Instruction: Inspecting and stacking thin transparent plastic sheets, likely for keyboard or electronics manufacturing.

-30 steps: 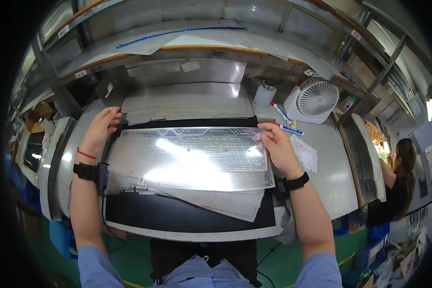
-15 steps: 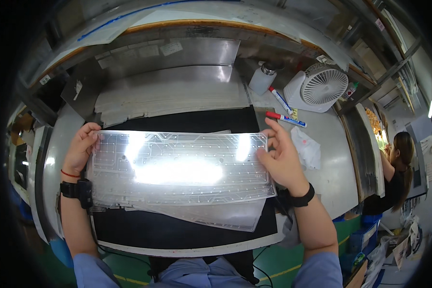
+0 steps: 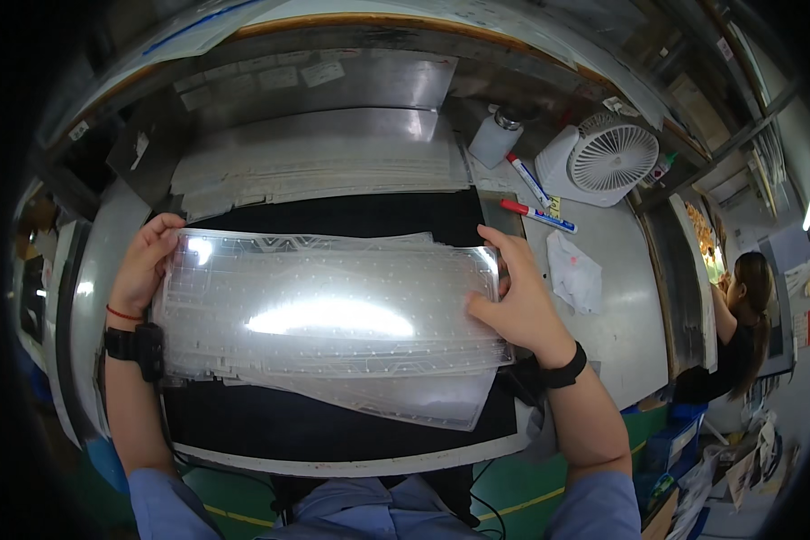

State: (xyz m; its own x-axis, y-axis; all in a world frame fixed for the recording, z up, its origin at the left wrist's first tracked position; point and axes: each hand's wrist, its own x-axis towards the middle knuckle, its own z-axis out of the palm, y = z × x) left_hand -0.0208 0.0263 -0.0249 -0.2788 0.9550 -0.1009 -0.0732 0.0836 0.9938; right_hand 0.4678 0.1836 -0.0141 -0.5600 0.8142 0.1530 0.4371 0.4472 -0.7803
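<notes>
Between my two hands is a clear plastic circuit sheet (image 3: 351, 283), long and thin, with fine printed lines and dots and bright glare across its middle. My left hand (image 3: 147, 265) pinches its far left corner, fingers closed. At the other end my right hand (image 3: 524, 292) is closed round the right edge, thumb on top and index finger stretched along the corner. Under it lie more clear sheets (image 3: 432, 400), loosely stacked and askew, their near edges sticking out. A black mat (image 3: 261, 418) carries the stack.
Behind the mat lies another pile of sheets (image 3: 333, 178). Right of it stand a white bottle (image 3: 495, 139) and a white fan (image 3: 603, 162). Two markers (image 3: 538, 216) and a crumpled white cloth (image 3: 574, 274) lie nearby. A shelf edge (image 3: 396, 25) spans the back; another person (image 3: 738, 315) sits far right.
The sheet in my hands has tilted, and its glare has shrunk and shifted. My left hand has moved slightly up and left; my right thumb has slid inward on the sheet.
</notes>
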